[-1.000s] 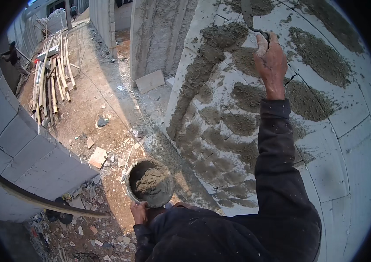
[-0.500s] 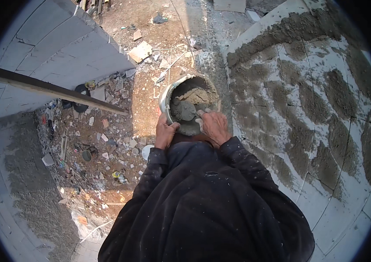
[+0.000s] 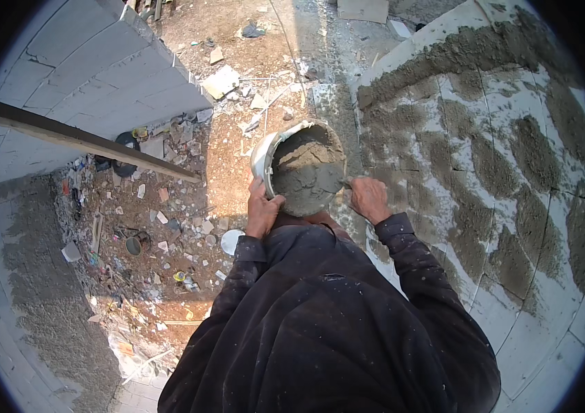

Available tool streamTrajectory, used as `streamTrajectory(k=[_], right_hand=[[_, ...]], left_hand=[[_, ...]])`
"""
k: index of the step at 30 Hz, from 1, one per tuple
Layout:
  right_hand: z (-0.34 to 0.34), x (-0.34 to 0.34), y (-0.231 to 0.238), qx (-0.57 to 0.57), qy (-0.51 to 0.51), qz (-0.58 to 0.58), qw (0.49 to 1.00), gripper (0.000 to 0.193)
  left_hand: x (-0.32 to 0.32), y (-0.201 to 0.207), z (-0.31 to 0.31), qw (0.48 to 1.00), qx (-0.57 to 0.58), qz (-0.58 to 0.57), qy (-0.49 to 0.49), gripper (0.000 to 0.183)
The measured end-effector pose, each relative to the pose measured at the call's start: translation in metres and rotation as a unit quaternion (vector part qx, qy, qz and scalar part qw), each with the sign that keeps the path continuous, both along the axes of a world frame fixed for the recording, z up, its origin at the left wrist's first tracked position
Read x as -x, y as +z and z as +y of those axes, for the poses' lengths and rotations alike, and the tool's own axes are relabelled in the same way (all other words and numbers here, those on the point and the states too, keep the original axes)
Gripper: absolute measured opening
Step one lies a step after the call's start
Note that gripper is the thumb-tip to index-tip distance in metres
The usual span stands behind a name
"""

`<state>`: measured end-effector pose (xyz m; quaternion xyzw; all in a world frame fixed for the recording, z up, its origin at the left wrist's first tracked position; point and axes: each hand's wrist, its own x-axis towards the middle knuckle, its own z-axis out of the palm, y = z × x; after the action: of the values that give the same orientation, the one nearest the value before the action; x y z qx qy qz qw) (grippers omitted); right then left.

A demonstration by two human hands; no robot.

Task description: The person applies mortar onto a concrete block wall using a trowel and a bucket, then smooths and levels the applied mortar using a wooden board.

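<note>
A white bucket [image 3: 261, 157] is tilted in front of my body, its mouth facing up toward me. Grey wet mortar [image 3: 308, 186] fills its lower part, with a drier tan heap of mix [image 3: 311, 154] behind. My left hand [image 3: 263, 210] is closed on the bucket's near left side, fingers over the outer wall. Just past the right rim, my right hand [image 3: 371, 199] is closed around the handle of a trowel [image 3: 345, 182]. Only a small part of the trowel shows beside the rim; its blade cannot be made out clearly.
A block wall [image 3: 478, 165] with rough mortar patches rises on the right. To the left stand another block wall [image 3: 86, 76] and a slanting wooden beam [image 3: 93, 144]. Broken rubble [image 3: 162, 217] and a white round lid-like piece [image 3: 232, 241] lie on the ground.
My right hand has moved right, from inside the bucket's near edge to outside its right rim, drawing the trowel across the mortar. The mortar surface looks smoother. My left hand stays on the bucket.
</note>
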<state>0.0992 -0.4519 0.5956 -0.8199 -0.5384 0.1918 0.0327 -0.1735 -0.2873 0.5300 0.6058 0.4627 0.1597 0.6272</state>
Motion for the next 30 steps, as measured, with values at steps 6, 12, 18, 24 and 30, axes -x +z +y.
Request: streamTrajectory(k=[6, 12, 18, 24, 30], right_hand=[[0.016, 0.067, -0.023, -0.153, -0.034, 0.166, 0.974, 0.039], [-0.014, 0.021, -0.025, -0.042, -0.087, 0.041, 0.995, 0.043], [0.019, 0.001, 0.101, -0.097, -0.154, 0.048, 0.982, 0.043], [0.109, 0.007, 0.274, -0.329, 0.018, 0.158, 0.931, 0.049], [0.095, -0.075, 0.439, -0.388, 0.084, 0.278, 0.875, 0.040]], left_hand=[[0.019, -0.005, -0.003, 1.000, 0.002, -0.026, -0.001, 0.061], [-0.016, 0.005, 0.022, 0.996, 0.062, -0.048, 0.034, 0.051], [-0.030, 0.011, 0.018, 0.971, 0.153, -0.148, 0.111, 0.044], [-0.018, -0.006, 0.023, 0.973, 0.177, -0.098, 0.115, 0.040], [-0.034, 0.006, 0.022, 0.972, 0.177, -0.116, 0.101, 0.043]])
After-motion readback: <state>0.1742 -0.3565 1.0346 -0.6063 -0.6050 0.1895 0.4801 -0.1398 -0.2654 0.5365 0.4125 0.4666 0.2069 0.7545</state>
